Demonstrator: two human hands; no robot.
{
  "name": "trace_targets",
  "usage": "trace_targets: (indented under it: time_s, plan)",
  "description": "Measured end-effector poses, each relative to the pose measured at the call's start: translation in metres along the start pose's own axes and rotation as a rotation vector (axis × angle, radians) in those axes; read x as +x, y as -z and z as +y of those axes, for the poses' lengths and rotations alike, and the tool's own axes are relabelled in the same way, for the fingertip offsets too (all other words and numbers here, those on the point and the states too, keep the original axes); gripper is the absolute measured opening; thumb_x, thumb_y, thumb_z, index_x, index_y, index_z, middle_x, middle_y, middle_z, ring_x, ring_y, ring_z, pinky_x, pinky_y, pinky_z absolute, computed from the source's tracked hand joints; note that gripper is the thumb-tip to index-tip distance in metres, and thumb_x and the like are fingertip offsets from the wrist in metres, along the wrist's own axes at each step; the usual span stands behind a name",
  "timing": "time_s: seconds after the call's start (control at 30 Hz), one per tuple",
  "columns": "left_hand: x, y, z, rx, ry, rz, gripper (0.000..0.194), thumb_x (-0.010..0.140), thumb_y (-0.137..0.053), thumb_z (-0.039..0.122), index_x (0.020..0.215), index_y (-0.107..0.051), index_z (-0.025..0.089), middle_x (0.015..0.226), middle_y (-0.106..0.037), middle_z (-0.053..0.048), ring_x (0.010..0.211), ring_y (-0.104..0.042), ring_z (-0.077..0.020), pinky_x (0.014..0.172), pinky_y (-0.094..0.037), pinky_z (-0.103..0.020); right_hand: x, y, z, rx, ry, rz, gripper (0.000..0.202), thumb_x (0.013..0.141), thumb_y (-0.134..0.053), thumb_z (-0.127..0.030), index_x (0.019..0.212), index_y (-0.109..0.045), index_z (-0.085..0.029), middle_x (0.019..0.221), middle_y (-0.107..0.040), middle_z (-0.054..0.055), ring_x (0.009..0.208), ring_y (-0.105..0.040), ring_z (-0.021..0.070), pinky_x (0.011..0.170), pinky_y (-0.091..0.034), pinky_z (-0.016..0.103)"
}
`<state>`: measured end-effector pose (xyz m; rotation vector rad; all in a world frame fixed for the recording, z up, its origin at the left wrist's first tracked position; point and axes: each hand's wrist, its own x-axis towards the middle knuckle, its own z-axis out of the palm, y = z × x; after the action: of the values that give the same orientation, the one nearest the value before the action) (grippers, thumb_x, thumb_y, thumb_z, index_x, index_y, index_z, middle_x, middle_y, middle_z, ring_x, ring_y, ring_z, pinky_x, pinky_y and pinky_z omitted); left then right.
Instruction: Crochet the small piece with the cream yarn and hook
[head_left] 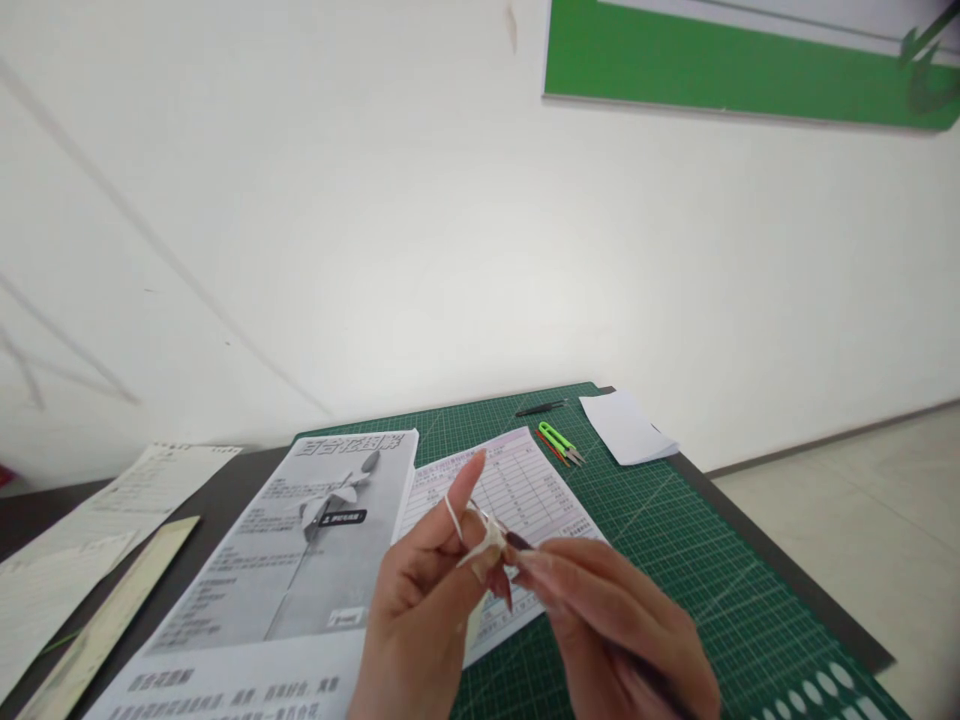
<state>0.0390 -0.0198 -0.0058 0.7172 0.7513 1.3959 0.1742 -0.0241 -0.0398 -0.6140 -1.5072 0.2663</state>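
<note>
My left hand (424,600) pinches a small piece of white crochet work (489,538) between thumb and fingers. Its index finger points up, with a strand of white yarn (453,516) looped around it. In my right hand (622,615) is a crochet hook (517,541) with a dark handle, gripped like a pen. The hook's tip meets the white piece, though the exact stitch is too small to make out. Both hands are close together above a printed chart sheet (517,470), which they partly cover.
A green cutting mat (675,540) lies on the dark table. On it are bright green thread snips (556,440), a black slim tool (541,408) and white paper (626,428). To the left lie a printed flower guide (247,560) and more sheets (112,520). A white wall (375,200) rises behind.
</note>
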Motion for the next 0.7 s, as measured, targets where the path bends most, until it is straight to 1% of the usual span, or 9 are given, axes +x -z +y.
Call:
trace_targets:
  time_s: [0.07,0.13,0.17,0.27,0.33,0.47,0.57,0.63,0.7]
  plan:
    - [-0.002,-0.002,0.004,-0.148,0.096,0.007,0.047,0.068,-0.075,0.014,0.114,-0.07,0.023,0.064,-0.056,0.003,0.057,-0.051,-0.0072,0.058,-0.045,-0.016,-0.003,0.003,0.002,-0.181,0.2,-0.1,0.044,0.077,-0.061,0.002,0.118,-0.064,-0.014,0.095,-0.075,0.012,0.084,-0.072,0.02,0.071,-0.061,0.028]
    - [-0.002,-0.002,0.008,-0.251,0.163,-0.011,0.051,0.066,-0.074,0.009,0.115,-0.07,0.021,0.064,-0.057,0.003,0.057,-0.051,-0.0066,0.059,-0.046,-0.016,-0.002,0.003,0.004,-0.22,0.304,-0.154,0.042,0.08,-0.059,0.0,0.12,-0.062,-0.01,0.097,-0.074,0.014,0.089,-0.071,0.021,0.072,-0.061,0.029]
    - [-0.003,-0.001,0.009,-0.285,0.183,-0.033,0.052,0.065,-0.073,0.007,0.116,-0.069,0.021,0.062,-0.057,0.003,0.056,-0.052,-0.0069,0.06,-0.047,-0.016,-0.001,0.003,0.005,-0.192,0.317,-0.155,0.04,0.081,-0.057,-0.001,0.12,-0.062,-0.01,0.096,-0.074,0.014,0.089,-0.071,0.0208,0.071,-0.061,0.029]
    - [-0.003,0.002,0.012,-0.349,0.203,-0.1,0.052,0.065,-0.07,0.006,0.114,-0.07,0.022,0.058,-0.06,0.001,0.056,-0.055,-0.0085,0.06,-0.048,-0.016,0.001,-0.001,0.007,-0.058,0.253,-0.084,0.036,0.083,-0.056,-0.001,0.117,-0.063,-0.012,0.091,-0.073,0.011,0.081,-0.071,0.0185,0.065,-0.062,0.028]
    - [-0.003,0.003,0.011,-0.37,0.206,-0.126,0.051,0.066,-0.069,0.005,0.113,-0.071,0.022,0.056,-0.06,0.001,0.054,-0.054,-0.0084,0.059,-0.048,-0.016,0.001,-0.003,0.007,-0.029,0.212,-0.052,0.035,0.084,-0.057,-0.001,0.116,-0.064,-0.014,0.09,-0.073,0.01,0.078,-0.071,0.0179,0.064,-0.062,0.028]
    - [-0.002,0.004,0.009,-0.401,0.211,-0.122,0.052,0.065,-0.07,0.004,0.114,-0.071,0.022,0.057,-0.06,0.001,0.057,-0.055,-0.0093,0.059,-0.049,-0.016,-0.003,0.001,0.007,-0.09,0.273,-0.115,0.04,0.084,-0.058,-0.003,0.123,-0.061,-0.013,0.096,-0.074,0.012,0.085,-0.071,0.02,0.068,-0.062,0.029]
    - [-0.001,0.006,0.009,-0.439,0.232,-0.117,0.052,0.062,-0.072,0.004,0.112,-0.072,0.018,0.06,-0.061,0.0,0.059,-0.056,-0.0101,0.058,-0.049,-0.017,-0.003,0.003,0.007,-0.1,0.282,-0.132,0.037,0.086,-0.059,-0.008,0.122,-0.061,-0.015,0.095,-0.075,0.012,0.082,-0.072,0.0211,0.066,-0.062,0.03]
    - [0.001,0.008,0.009,-0.438,0.25,-0.161,0.05,0.061,-0.071,0.004,0.11,-0.072,0.015,0.06,-0.061,-0.001,0.056,-0.055,-0.01,0.057,-0.049,-0.017,-0.002,0.0,0.006,-0.018,0.23,-0.091,0.035,0.087,-0.059,-0.009,0.12,-0.063,-0.018,0.092,-0.075,0.011,0.076,-0.072,0.0195,0.061,-0.062,0.028]
    - [0.002,0.009,0.009,-0.435,0.272,-0.222,0.05,0.061,-0.069,0.004,0.109,-0.073,0.013,0.058,-0.061,-0.002,0.054,-0.055,-0.0099,0.057,-0.049,-0.018,-0.002,-0.003,0.005,0.11,0.13,-0.045,0.034,0.087,-0.058,-0.008,0.116,-0.065,-0.022,0.089,-0.074,0.009,0.069,-0.071,0.0173,0.057,-0.06,0.027]
